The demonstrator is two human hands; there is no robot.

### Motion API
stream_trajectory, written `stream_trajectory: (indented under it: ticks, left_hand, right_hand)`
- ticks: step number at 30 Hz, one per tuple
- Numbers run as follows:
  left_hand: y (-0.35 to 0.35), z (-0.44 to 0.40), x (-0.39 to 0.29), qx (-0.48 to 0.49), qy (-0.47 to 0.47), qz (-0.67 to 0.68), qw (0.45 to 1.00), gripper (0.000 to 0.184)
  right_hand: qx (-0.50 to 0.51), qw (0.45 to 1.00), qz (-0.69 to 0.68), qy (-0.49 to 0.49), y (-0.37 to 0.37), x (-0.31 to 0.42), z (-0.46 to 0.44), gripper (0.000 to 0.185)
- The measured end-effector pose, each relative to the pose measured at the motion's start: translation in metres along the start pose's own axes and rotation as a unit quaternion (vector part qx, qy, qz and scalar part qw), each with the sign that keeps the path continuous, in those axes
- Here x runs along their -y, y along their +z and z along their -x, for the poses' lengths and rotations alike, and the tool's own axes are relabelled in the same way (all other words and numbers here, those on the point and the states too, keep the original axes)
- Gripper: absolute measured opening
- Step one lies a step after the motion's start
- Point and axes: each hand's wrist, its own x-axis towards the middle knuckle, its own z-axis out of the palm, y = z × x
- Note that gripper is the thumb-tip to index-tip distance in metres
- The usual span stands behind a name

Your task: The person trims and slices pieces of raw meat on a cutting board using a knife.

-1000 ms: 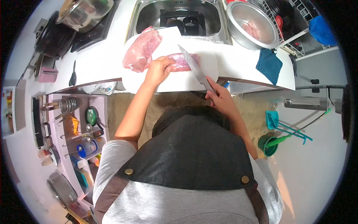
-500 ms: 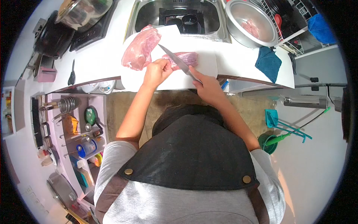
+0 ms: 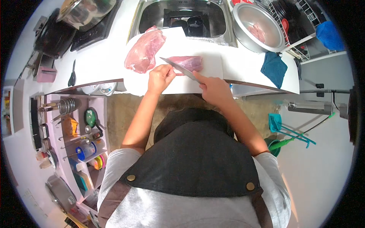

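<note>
My right hand (image 3: 213, 88) is wrapped round the handle of a kitchen knife (image 3: 183, 70), its index finger stretched along the blade's back. The blade points up and left, lying across the left part of a smaller piece of raw meat (image 3: 190, 62). At the near left end of that piece, my left hand (image 3: 161, 78) is closed, its fingertips pinching the meat's edge. A larger piece of raw meat (image 3: 145, 51) lies just left of it. Both pieces rest on a white cutting board (image 3: 212, 72) at the counter's front edge.
Behind the board is a steel sink (image 3: 152, 19) with dark items inside. A metal basin (image 3: 243, 34) with meat pieces stands to its right, near a blue cloth (image 3: 274, 70). Scissors (image 3: 72, 74) lie on the left of the counter, below a pot (image 3: 85, 17).
The knife has swung lower and flatter over the smaller meat, its tip moving down toward my left hand. My left hand keeps its hold at the meat's end.
</note>
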Motion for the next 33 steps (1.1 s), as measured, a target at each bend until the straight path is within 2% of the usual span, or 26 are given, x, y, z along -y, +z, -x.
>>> stream_trajectory:
  ticks: [5, 10, 17, 21, 26, 29, 33]
  left_hand:
    - [-0.007, 0.000, -0.007, 0.010, -0.010, -0.022, 1.000, 0.011]
    - [-0.011, 0.007, -0.009, 0.019, -0.036, -0.007, 0.999, 0.010]
    - [-0.011, 0.009, -0.006, 0.016, -0.040, 0.001, 0.999, 0.009]
    - [-0.016, 0.005, -0.012, 0.046, -0.053, -0.014, 0.997, 0.010]
    - [-0.016, 0.007, -0.011, 0.036, -0.057, -0.009, 0.998, 0.010]
    - [-0.019, 0.010, -0.010, 0.035, -0.052, -0.014, 0.998, 0.010]
    - [-0.019, 0.011, -0.010, 0.032, -0.055, -0.003, 0.998, 0.010]
  right_hand:
    - [0.055, 0.998, -0.003, 0.025, -0.029, -0.008, 0.027, 0.047]
    - [0.025, 0.998, -0.054, 0.013, -0.045, -0.014, 0.028, 0.047]
    - [-0.020, 0.999, -0.013, -0.022, -0.002, -0.001, -0.016, 0.044]
    - [-0.010, 1.000, -0.014, -0.017, -0.013, -0.006, 0.003, 0.043]
    - [0.044, 0.999, 0.011, 0.018, -0.045, -0.024, 0.043, 0.043]
    - [0.008, 0.999, -0.036, -0.023, -0.043, -0.027, 0.032, 0.047]
    - [0.004, 0.999, -0.039, -0.014, -0.015, -0.009, -0.004, 0.045]
